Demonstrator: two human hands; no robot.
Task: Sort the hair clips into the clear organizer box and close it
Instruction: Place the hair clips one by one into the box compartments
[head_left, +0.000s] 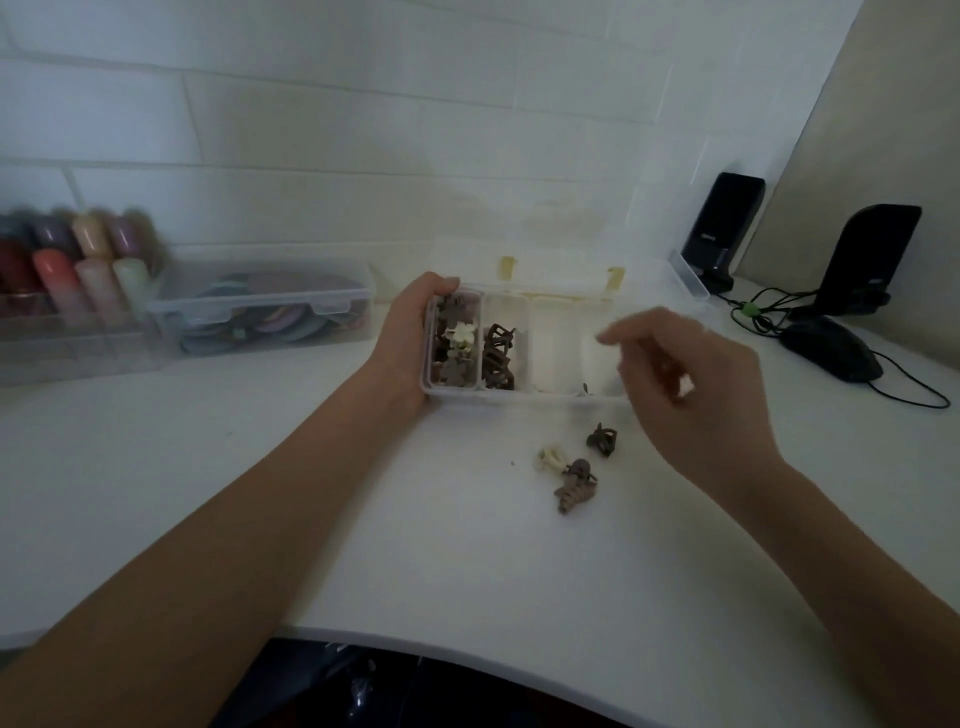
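The clear organizer box (524, 397) lies open on the white table, its lid (561, 270) tipped back. Brown and cream hair clips (453, 345) fill its leftmost compartment, and dark brown clips (497, 358) fill the second. The third compartment looks empty. My left hand (410, 332) grips the box's left end. My right hand (685, 379) hovers blurred over the right end with its fingers curled; whether they hold a clip is unclear. Loose on the table in front of the box lie a dark brown clip (602, 439), a cream clip (549, 460) and a brown clip (575, 488).
A clear lidded container (260, 306) with coloured items stands at the left, beside a rack of coloured bottles (67, 270). Two black speakers (722, 228) (867, 260), a black mouse (831, 348) and its cable lie at the right. The table's curved front edge (467, 642) is near me.
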